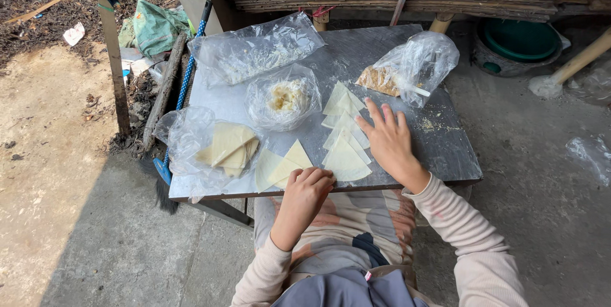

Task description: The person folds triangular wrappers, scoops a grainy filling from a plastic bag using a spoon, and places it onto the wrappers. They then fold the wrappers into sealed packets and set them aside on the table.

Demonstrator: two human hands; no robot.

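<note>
While the right hand [388, 141] lies flat with its fingers [375, 114] spread wide on the grey metal desk [445, 148], the left hand [309, 189] curls its fingers loosely at the near edge, touching the corner of a pale yellow triangular dough wrapper [280, 165]; whether they pinch it cannot be told. That wrapper lies flat near the front of the desk, its long axis running from the near left toward the far right, its point aimed away from the person. Just beside the right hand, on its left, a row of thin cream triangular wrappers [345, 135] overlaps in a line running away from the person, their tips pointing toward the far side; the palm rests against the row's right edge. They look thin, smooth and matte. To the left sits a clear plastic bag of folded yellow wrappers [226, 144]. Behind them are a clear bag with pale crumbly filling [284, 98], a large flat clear bag [254, 52] and a clear bag holding brown crumbs [407, 65].
</note>
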